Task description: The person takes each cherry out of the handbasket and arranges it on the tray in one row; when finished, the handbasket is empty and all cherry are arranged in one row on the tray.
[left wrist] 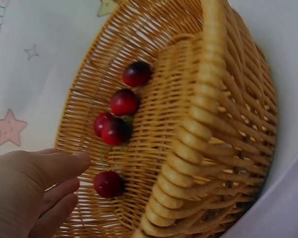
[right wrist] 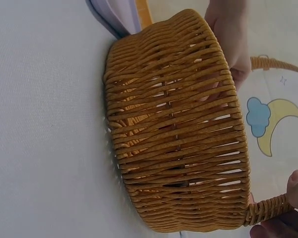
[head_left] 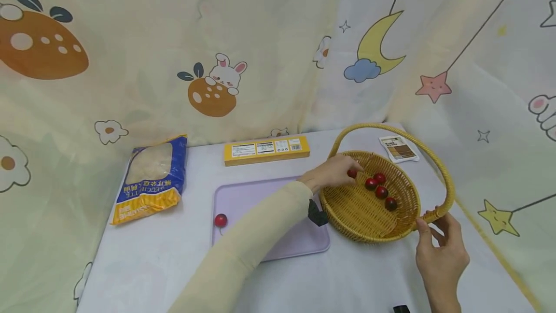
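Observation:
A woven wicker basket (head_left: 356, 211) with a tall arched handle stands on the right of the table. Several dark red cherries (head_left: 381, 192) lie on its woven floor. My left hand (head_left: 336, 173) reaches over the basket's left rim, fingers loosely extended beside one cherry (left wrist: 109, 184); in the left wrist view a small gap shows between fingertips and fruit. With thumb and fingers, my right hand (head_left: 443, 250) grips the foot of the handle (right wrist: 270, 209) at the near right rim. Another cherry (head_left: 220, 220), with a stem, rests on a lilac tray (head_left: 247, 192) left of the basket.
Behind the tray lies a long yellow box (head_left: 267, 150). A blue and yellow pasta bag (head_left: 152, 177) is at the far left, and a small white and brown packet (head_left: 399, 149) sits behind the basket. Patterned curtains rise along the table's back and right edges.

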`<state>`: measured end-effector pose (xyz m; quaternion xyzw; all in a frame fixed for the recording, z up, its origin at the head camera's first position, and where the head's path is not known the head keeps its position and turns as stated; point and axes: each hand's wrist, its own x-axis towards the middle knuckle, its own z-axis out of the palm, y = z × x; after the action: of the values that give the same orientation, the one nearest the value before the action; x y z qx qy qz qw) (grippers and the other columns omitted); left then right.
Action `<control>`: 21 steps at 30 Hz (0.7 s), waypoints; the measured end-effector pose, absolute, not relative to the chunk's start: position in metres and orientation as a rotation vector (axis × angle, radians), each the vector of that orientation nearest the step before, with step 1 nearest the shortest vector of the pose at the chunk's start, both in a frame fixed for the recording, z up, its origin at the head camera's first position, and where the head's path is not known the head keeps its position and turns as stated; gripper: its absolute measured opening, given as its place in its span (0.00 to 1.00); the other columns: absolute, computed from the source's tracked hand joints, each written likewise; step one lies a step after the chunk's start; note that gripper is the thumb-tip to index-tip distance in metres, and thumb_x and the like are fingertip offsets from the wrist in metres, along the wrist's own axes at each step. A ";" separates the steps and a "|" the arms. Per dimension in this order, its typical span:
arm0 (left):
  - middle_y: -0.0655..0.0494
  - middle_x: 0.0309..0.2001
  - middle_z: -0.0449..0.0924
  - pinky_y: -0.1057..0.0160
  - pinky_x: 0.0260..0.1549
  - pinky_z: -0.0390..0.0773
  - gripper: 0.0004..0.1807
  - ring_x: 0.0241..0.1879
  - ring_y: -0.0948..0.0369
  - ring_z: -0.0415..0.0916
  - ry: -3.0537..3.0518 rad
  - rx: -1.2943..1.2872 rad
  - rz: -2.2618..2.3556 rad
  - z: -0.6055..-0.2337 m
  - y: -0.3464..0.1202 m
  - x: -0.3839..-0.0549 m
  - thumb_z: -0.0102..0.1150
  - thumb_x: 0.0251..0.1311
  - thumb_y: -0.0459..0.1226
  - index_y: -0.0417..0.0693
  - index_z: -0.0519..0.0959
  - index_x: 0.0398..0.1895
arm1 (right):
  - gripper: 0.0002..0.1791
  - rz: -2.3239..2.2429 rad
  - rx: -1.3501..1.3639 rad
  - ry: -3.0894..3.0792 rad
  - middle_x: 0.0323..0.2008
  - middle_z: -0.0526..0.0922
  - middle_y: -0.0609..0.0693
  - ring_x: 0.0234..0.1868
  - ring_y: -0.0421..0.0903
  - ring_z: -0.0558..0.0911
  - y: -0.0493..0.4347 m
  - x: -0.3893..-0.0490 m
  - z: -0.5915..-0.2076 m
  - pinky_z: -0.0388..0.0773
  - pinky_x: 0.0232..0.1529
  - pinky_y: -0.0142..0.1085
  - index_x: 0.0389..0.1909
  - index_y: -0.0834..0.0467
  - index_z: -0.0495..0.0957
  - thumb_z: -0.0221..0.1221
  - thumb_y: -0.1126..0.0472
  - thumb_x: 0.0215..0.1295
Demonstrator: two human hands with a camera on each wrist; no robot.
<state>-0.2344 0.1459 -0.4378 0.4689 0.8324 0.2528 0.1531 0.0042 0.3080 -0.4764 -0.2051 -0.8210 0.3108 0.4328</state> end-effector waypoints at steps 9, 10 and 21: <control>0.59 0.65 0.82 0.72 0.65 0.71 0.22 0.68 0.63 0.75 2.440 1.390 0.609 -0.446 0.163 -0.233 0.65 0.69 0.33 0.49 0.81 0.66 | 0.29 0.744 -0.548 -2.039 0.50 0.83 0.44 0.51 0.14 0.73 0.309 0.011 -0.477 0.70 0.48 0.09 0.65 0.64 0.76 0.71 0.72 0.63; 0.60 0.65 0.82 0.72 0.65 0.71 0.22 0.68 0.63 0.75 2.446 1.400 0.593 -0.447 0.165 -0.233 0.66 0.69 0.32 0.49 0.81 0.66 | 0.29 0.744 -0.549 -2.038 0.50 0.83 0.46 0.51 0.14 0.73 0.309 0.011 -0.477 0.70 0.48 0.09 0.65 0.64 0.76 0.70 0.72 0.63; 0.60 0.65 0.81 0.72 0.63 0.72 0.21 0.66 0.63 0.76 2.512 1.410 0.412 -0.443 0.172 -0.247 0.61 0.71 0.30 0.51 0.83 0.65 | 0.29 0.774 -0.539 -2.015 0.49 0.82 0.40 0.51 0.14 0.74 0.306 0.004 -0.480 0.71 0.48 0.10 0.65 0.65 0.76 0.70 0.71 0.63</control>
<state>-0.2469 0.1725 -0.4426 0.4813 0.8575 0.1408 0.1154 0.0044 0.3059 -0.4799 -0.2172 -0.8123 0.3120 0.4423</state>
